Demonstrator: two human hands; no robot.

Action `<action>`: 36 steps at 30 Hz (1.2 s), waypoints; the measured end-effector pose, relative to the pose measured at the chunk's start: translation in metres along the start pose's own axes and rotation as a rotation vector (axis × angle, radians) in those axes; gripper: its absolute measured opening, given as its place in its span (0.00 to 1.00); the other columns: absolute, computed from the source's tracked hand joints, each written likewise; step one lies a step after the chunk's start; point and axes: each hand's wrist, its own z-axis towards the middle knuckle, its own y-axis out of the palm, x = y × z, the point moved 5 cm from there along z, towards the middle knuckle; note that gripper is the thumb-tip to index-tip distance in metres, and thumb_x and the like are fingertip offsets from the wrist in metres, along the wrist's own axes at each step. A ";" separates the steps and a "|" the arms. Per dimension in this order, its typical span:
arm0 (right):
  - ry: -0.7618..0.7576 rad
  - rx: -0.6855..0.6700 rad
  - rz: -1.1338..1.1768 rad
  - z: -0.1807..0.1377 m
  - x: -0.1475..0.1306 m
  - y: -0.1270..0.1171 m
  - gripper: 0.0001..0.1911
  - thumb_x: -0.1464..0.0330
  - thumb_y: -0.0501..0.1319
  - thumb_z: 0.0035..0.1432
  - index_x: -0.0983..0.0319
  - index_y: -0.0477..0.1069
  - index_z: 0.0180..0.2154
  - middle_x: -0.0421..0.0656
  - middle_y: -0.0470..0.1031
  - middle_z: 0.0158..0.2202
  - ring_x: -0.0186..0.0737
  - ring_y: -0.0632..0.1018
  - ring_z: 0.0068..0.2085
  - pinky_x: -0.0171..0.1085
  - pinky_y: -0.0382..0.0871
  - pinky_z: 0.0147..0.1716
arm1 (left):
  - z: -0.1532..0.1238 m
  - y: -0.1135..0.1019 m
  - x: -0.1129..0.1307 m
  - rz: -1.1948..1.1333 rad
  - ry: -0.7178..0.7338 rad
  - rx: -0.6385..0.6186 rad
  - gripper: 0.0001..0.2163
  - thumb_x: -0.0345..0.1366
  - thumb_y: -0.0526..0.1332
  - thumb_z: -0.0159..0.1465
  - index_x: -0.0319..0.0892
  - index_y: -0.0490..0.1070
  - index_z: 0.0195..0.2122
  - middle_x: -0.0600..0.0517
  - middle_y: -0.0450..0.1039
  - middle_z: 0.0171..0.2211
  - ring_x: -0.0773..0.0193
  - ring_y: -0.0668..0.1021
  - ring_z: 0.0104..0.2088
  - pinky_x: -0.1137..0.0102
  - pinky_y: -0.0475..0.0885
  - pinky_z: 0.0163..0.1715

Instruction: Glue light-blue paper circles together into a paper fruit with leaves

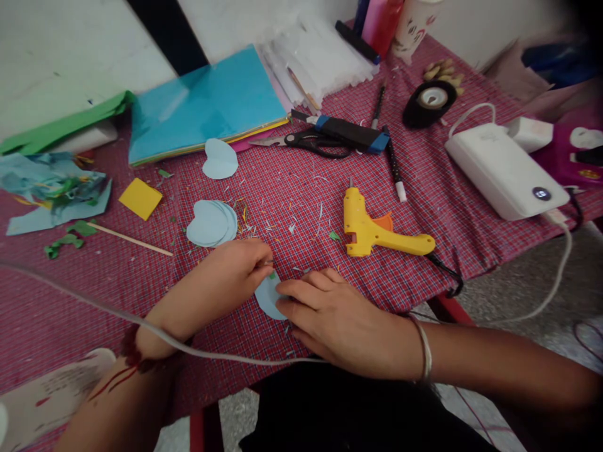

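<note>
My left hand [233, 270] and my right hand [330, 314] meet over a small pale blue paper cut-out [268, 298] lying near the front edge of the red checked tablecloth [70, 295]. The left fingers are pinched together at the paper's top edge. The right hand lies on the paper with fingers pressed together, covering its right part. A stack of pale blue heart-shaped cut-outs [211, 223] lies just beyond the left hand, and one more pale blue cut-out [220, 159] farther back.
A yellow glue gun [377, 229] lies right of centre, its cord trailing off the edge. Scissors [306, 141], pens, black tape [429, 103], a white power bank [504, 169], coloured paper sheets [202, 107], a yellow square [140, 198], a wooden stick [132, 240] and paper scraps lie around. A white cable [94, 301] crosses my left forearm.
</note>
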 end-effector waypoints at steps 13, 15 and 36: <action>-0.002 -0.027 -0.006 0.004 0.000 -0.006 0.11 0.65 0.59 0.62 0.62 0.71 0.45 0.46 0.64 0.62 0.48 0.70 0.48 0.48 0.65 0.46 | 0.002 0.000 0.001 -0.004 -0.010 -0.014 0.09 0.31 0.51 0.60 0.42 0.64 0.23 0.55 0.65 0.22 0.67 0.66 0.25 0.70 0.58 0.27; -0.004 -0.032 -0.016 0.005 0.001 -0.006 0.10 0.65 0.59 0.62 0.61 0.70 0.44 0.46 0.64 0.62 0.48 0.70 0.48 0.48 0.66 0.45 | 0.002 0.000 0.001 0.000 -0.014 -0.014 0.09 0.31 0.51 0.60 0.42 0.63 0.23 0.55 0.64 0.22 0.67 0.66 0.24 0.70 0.58 0.27; -0.019 -0.017 -0.051 0.004 0.001 -0.002 0.11 0.63 0.59 0.62 0.60 0.69 0.45 0.47 0.66 0.60 0.48 0.70 0.47 0.48 0.65 0.44 | 0.000 -0.002 -0.003 -0.080 -0.048 0.027 0.07 0.32 0.53 0.58 0.42 0.71 0.30 0.56 0.67 0.24 0.67 0.67 0.25 0.70 0.58 0.27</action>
